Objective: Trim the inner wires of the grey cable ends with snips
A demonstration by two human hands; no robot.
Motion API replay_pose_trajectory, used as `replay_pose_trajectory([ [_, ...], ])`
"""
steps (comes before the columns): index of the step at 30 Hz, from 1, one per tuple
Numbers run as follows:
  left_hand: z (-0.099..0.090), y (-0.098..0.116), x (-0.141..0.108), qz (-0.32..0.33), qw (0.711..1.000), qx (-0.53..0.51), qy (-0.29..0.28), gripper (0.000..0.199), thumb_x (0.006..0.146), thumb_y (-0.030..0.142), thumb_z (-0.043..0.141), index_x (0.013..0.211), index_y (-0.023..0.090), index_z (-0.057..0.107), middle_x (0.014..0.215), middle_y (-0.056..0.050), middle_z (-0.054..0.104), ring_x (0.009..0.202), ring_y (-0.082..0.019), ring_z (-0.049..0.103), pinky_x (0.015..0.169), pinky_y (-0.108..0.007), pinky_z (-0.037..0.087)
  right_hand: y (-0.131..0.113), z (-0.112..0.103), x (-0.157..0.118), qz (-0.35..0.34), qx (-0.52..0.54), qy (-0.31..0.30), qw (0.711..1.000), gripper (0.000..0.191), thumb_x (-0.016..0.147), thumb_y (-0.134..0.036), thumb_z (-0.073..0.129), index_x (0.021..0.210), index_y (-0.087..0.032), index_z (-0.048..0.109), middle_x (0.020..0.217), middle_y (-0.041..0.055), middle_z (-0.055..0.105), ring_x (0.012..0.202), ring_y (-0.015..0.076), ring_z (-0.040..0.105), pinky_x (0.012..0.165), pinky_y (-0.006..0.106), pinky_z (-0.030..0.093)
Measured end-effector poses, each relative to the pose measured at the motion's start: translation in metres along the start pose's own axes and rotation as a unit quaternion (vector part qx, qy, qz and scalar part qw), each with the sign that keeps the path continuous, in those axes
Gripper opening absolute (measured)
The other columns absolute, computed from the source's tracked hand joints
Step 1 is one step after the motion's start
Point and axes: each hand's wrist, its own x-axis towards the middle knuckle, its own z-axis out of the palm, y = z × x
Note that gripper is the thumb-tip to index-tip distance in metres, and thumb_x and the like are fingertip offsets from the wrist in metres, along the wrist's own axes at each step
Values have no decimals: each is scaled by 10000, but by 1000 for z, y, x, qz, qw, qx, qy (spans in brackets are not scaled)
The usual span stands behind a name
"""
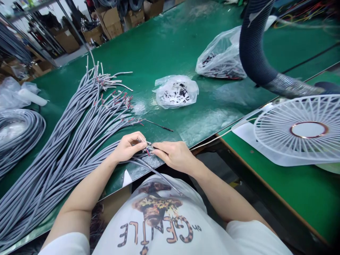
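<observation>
My left hand [132, 145] is closed, thumb against fingers, around the stripped end of a grey cable. Facing it, my right hand [174, 154] pinches the same spot, where thin coloured wires [148, 151] in red, blue and white stick out between my fingertips. What each fingertip grips exactly is partly hidden. Beside my left hand, grey cables [69, 124] lie in long bundles with their stripped ends towards the middle of the table. A thin dark rod-like tool [160, 125] rests on the table just beyond my hands.
A small plastic bag [176, 92] of black and white pieces lies ahead; a larger plastic bag [220, 58] is behind it. At right stand a black flexible hose [255, 49] and a white fan [300, 131]. A cable coil [18, 134] sits at left on the green table [148, 46].
</observation>
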Motion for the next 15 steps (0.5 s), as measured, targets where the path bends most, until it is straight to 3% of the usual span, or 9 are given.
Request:
replay_pose_trajectory([
  [10, 5, 4, 3, -16, 1000, 22, -7, 281, 832, 375, 616, 684, 138, 586, 729, -32, 556, 652, -110, 502, 611, -240, 404, -2, -8, 6, -38, -33, -33, 998, 348, 951, -416, 433, 993, -208, 709, 803, 45, 731, 684, 137, 645, 557, 244, 299],
  [15, 8, 1, 6, -55, 997, -47, 20, 308, 804, 406, 647, 675, 135, 578, 695, -19, 549, 600, -94, 492, 578, -233, 403, 10, -11, 7, -9, 56, 19, 998, 287, 920, -392, 498, 955, -199, 708, 861, 38, 733, 722, 126, 633, 614, 223, 352],
])
